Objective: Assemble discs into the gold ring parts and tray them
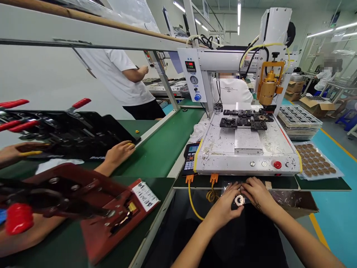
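Just in front of the machine's front edge, my left hand (227, 206) pinches a small round rose-gold part (239, 200) between thumb and fingers. The part looks like a ring with a pale, shiny middle and a dark spot in it. Close against its upper right side is my right hand (258, 195), fingers bent and drawn together. What those fingertips grip is hidden. Clear plastic film (226, 186) shows behind my left fingers. Ahead stands a white benchtop machine (223, 156), with black fixtures (244, 121) on its bed under a gold-coloured head (267, 89).
A sheet of brown discs (316, 160) and stacked trays (299, 124) sit right of the machine. An open cardboard box (302, 204) is below. A keypad controller (191, 158) and yellow cable (192, 201) lie left. Co-workers' hands (118, 154) work beside a red clamp fixture (111, 223).
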The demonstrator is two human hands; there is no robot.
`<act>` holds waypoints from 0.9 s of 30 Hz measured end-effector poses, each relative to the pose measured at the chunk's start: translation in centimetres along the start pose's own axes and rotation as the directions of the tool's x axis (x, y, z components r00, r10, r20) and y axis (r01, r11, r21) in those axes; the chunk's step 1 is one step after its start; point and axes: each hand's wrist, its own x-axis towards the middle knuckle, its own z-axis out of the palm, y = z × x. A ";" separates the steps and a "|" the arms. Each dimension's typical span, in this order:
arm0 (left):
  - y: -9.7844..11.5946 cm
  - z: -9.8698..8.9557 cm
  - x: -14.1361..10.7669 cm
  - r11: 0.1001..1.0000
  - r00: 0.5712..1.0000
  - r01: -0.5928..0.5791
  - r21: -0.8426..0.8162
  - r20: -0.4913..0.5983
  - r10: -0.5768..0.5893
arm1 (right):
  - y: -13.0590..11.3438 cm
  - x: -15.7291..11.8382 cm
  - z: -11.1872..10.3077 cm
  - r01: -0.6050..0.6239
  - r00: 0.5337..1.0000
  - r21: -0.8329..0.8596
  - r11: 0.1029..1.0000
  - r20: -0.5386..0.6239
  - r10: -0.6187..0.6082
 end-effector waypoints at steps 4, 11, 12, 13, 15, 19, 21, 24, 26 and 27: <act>0.4 -0.8 0.6 0.999 0.999 0.029 -0.041 0.040 -0.028 | 0.8 -0.7 0.9 0.116 0.993 -0.030 0.993 -0.032 -0.117; 0.9 -2.6 1.2 0.991 0.979 0.108 -0.078 0.184 -0.092 | 1.4 -3.0 2.8 0.311 0.939 -0.040 0.950 -0.143 -0.313; 0.9 -2.7 1.2 0.989 0.975 0.122 -0.088 0.195 -0.103 | 1.0 -3.4 2.8 0.318 0.935 -0.034 0.948 -0.152 -0.319; 0.7 -2.8 1.1 0.986 0.974 0.135 -0.097 0.196 -0.114 | 0.6 -3.9 2.6 0.319 0.934 -0.028 0.947 -0.159 -0.319; 0.4 -2.6 1.1 0.985 0.978 0.141 -0.097 0.167 -0.123 | -0.5 -5.0 2.0 0.302 0.939 -0.011 0.953 -0.166 -0.300; -0.5 -1.5 2.0 0.993 0.994 0.112 -0.032 -0.007 -0.112 | -2.2 -6.5 0.5 0.188 0.966 0.018 0.982 -0.186 -0.181; -0.8 -0.9 2.9 0.995 0.991 0.103 -0.004 -0.088 -0.103 | -2.2 -6.3 0.1 0.092 0.978 0.026 0.995 -0.191 -0.085; -1.0 -0.6 3.8 0.996 0.989 0.089 0.012 -0.119 -0.087 | -1.2 -5.2 0.0 -0.062 0.982 0.049 0.997 -0.174 0.069; -1.0 -0.9 3.8 0.998 0.992 0.068 0.014 -0.107 -0.066 | -0.4 -4.6 0.2 -0.116 0.977 0.063 0.991 -0.173 0.125; -1.0 -1.1 3.5 0.999 0.994 0.051 0.019 -0.103 -0.049 | -0.1 -4.3 0.3 -0.125 0.975 0.066 0.990 -0.178 0.135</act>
